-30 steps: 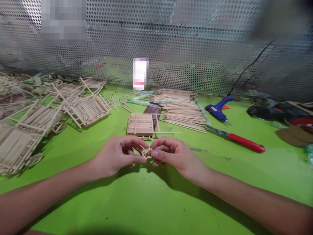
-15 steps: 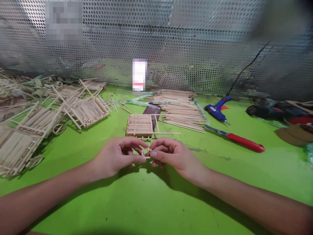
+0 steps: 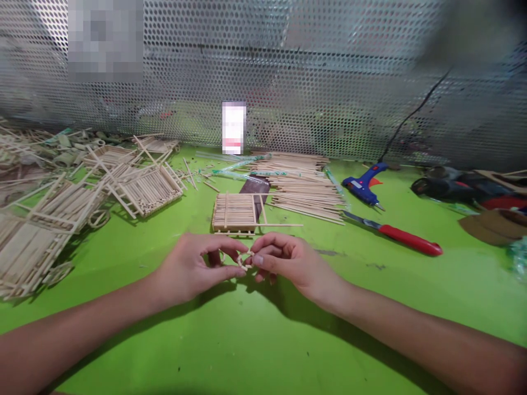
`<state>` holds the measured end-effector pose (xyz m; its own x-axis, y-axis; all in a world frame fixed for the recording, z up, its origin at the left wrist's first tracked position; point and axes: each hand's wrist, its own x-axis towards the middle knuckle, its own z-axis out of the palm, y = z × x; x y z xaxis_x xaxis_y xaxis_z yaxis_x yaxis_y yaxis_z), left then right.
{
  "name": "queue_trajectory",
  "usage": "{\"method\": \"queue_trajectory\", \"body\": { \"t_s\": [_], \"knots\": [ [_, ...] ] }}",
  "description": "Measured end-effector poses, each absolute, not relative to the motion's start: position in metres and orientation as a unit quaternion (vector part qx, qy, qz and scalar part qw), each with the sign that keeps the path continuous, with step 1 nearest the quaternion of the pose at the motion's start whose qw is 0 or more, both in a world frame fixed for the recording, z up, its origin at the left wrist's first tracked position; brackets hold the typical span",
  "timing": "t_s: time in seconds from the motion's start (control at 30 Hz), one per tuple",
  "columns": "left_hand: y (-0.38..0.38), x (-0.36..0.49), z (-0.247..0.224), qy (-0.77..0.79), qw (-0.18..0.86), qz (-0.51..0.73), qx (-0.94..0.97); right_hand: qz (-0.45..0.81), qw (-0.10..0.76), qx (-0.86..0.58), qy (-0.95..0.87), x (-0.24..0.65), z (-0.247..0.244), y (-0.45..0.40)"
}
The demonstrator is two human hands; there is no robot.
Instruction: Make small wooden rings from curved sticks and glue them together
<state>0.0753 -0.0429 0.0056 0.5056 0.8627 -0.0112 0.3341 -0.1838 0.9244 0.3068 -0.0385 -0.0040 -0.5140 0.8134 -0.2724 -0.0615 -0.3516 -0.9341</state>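
Between my fingertips is a small pale wooden ring (image 3: 241, 264), pieced together from short stick bits. My left hand (image 3: 193, 266) pinches its left side with thumb and fingers. A second pale curved piece (image 3: 223, 257) shows behind the left fingers, mostly hidden. My right hand (image 3: 294, 263) grips the ring's right side between thumb and forefinger, the other fingers curled below. Just beyond the hands sits a little cart body (image 3: 234, 211) built of thin sticks, its two long shafts pointing right.
Several stick carts (image 3: 150, 189) crowd the left side. Behind the cart body lie a dark block (image 3: 259, 189) and a bundle of thin sticks (image 3: 304, 184). A blue glue gun (image 3: 364, 184) and a red-handled knife (image 3: 407, 238) lie to the right. A perforated metal screen (image 3: 288, 77) borders the back.
My fingers have shifted slightly on the small ring, which has turned a little. The view has moved a touch; the table's other things stay where they were.
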Motion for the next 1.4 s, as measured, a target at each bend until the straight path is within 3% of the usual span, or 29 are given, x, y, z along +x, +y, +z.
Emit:
{"method": "queue_trajectory", "body": {
  "t_s": [0.17,0.4,0.53,0.63,0.8,0.9,1.4],
  "knots": [
    [-0.042,0.068,0.009,0.432,0.429,0.278,0.743,0.678,0.304,-0.404,-0.534,0.311,-0.002,-0.038],
    [-0.026,0.046,0.020,0.482,0.396,0.352,0.699,0.422,0.240,-0.452,-0.749,0.322,-0.001,-0.033],
    [-0.018,0.039,0.021,0.483,0.388,0.387,0.684,0.363,0.220,-0.439,-0.792,0.325,-0.005,-0.031],
    [-0.023,0.044,0.015,0.472,0.392,0.364,0.701,0.403,0.205,-0.450,-0.770,0.324,-0.005,-0.032],
    [-0.036,0.061,0.005,0.390,0.411,0.304,0.766,0.623,0.253,-0.411,-0.615,0.316,-0.002,-0.038],
    [-0.040,0.067,0.002,0.347,0.410,0.316,0.782,0.687,0.264,-0.386,-0.556,0.312,0.000,-0.040],
    [-0.039,0.069,-0.005,0.334,0.429,0.318,0.777,0.707,0.285,-0.371,-0.530,0.310,-0.003,-0.040]
  ]
}}
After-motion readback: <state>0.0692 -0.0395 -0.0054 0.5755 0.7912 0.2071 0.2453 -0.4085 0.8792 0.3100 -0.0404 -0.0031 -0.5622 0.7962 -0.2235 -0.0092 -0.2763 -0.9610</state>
